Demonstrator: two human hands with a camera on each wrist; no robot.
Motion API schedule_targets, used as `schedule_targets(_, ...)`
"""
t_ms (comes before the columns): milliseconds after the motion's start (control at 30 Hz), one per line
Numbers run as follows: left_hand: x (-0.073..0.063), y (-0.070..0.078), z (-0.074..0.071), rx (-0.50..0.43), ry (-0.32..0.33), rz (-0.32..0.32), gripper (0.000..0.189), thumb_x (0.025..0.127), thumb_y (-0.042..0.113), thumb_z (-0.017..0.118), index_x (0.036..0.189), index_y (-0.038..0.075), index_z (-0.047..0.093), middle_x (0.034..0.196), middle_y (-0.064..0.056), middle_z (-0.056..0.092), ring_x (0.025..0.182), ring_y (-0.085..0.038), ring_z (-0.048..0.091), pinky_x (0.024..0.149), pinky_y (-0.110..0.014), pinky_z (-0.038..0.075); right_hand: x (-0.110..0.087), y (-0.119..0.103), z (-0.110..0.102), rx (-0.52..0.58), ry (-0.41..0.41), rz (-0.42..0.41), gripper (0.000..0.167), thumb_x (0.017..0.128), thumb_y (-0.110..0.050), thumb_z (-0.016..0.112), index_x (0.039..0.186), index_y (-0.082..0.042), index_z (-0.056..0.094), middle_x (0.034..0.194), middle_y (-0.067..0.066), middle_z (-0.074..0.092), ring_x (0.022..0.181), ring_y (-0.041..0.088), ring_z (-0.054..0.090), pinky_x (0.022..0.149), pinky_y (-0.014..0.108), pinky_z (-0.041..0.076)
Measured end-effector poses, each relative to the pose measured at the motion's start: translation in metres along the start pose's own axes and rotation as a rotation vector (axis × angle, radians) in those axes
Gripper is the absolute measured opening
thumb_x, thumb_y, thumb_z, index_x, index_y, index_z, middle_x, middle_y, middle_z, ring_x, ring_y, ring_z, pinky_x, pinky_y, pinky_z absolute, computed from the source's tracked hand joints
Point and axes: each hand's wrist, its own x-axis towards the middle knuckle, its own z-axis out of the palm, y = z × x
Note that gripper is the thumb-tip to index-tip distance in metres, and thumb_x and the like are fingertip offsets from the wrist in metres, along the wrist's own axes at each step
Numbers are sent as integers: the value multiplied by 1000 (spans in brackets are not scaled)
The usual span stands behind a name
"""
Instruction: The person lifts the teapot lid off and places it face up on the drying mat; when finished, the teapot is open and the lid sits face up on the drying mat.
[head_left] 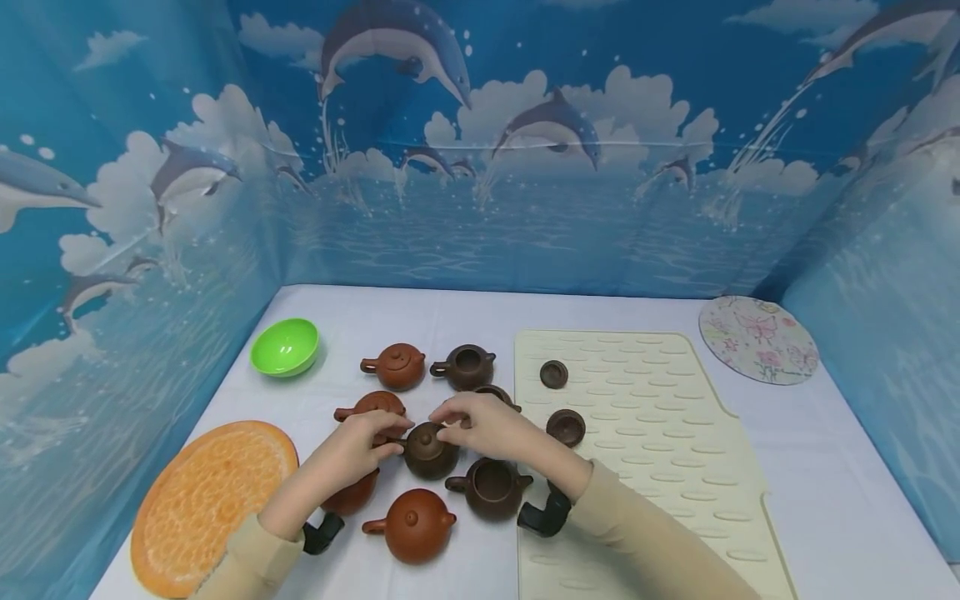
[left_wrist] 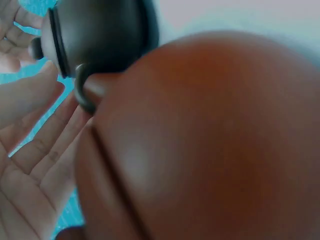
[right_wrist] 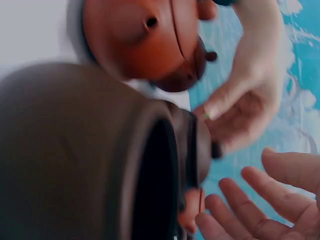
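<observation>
A lidded dark brown teapot stands among the other teapots, between the two hands. My left hand is at its handle side, thumb and fingers apart; in the left wrist view the handle passes in front of the fingers, and contact is unclear. Over the lid's right side hovers my right hand, its fingers loosely bent and holding nothing in the right wrist view. Close to the wrists stand a reddish-brown teapot and a lidless dark teapot. My forearms partly cover other teapots.
Farther back are a reddish teapot and a lidless dark teapot. Dark lids lie on the cream mat. A green bowl, an orange round mat and a floral round mat lie around.
</observation>
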Motion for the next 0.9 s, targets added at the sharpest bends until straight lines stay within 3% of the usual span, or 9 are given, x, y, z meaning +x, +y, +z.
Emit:
schedule_targets(167, 4, -1, 8, 17, 16, -3, 33, 85, 3, 74, 118, 9, 70, 112, -5, 71, 105, -20, 67, 86, -38, 57, 5, -9, 18, -133, -6, -32, 23, 93, -16, 68, 115, -11, 72, 113, 2, 70, 109, 16, 63, 92, 31, 52)
schedule_targets(300, 7, 1, 14, 44, 59, -23, 32, 83, -1, 75, 114, 8, 72, 106, -4, 71, 98, -17, 66, 81, -34, 57, 8, -12, 26, -199, 28, -44, 21, 92, -14, 69, 112, -9, 73, 113, 3, 70, 111, 17, 62, 94, 31, 52)
schedule_targets(433, 8, 1, 17, 51, 87, -46, 31, 80, -2, 77, 109, 9, 74, 101, -3, 71, 93, -15, 66, 79, -33, 57, 8, -12, 28, -235, 52, -51, 18, 91, -12, 70, 109, -10, 73, 111, 2, 70, 108, 16, 63, 92, 30, 53)
schedule_targets(667, 9, 1, 18, 38, 69, -76, 31, 80, -3, 76, 108, 9, 75, 101, -2, 70, 94, -14, 65, 81, -34, 57, 10, -12, 31, -296, 72, -39, 13, 90, -18, 73, 102, -15, 73, 104, -2, 70, 99, 12, 64, 86, 26, 53)
schedule_targets(900, 10, 3, 17, 45, 70, -102, 29, 80, -2, 77, 107, 8, 75, 100, -3, 71, 92, -14, 65, 79, -33, 57, 10, -12, 30, -281, 106, -70, 10, 87, -19, 76, 96, -16, 70, 96, -2, 70, 87, 11, 63, 75, 23, 52)
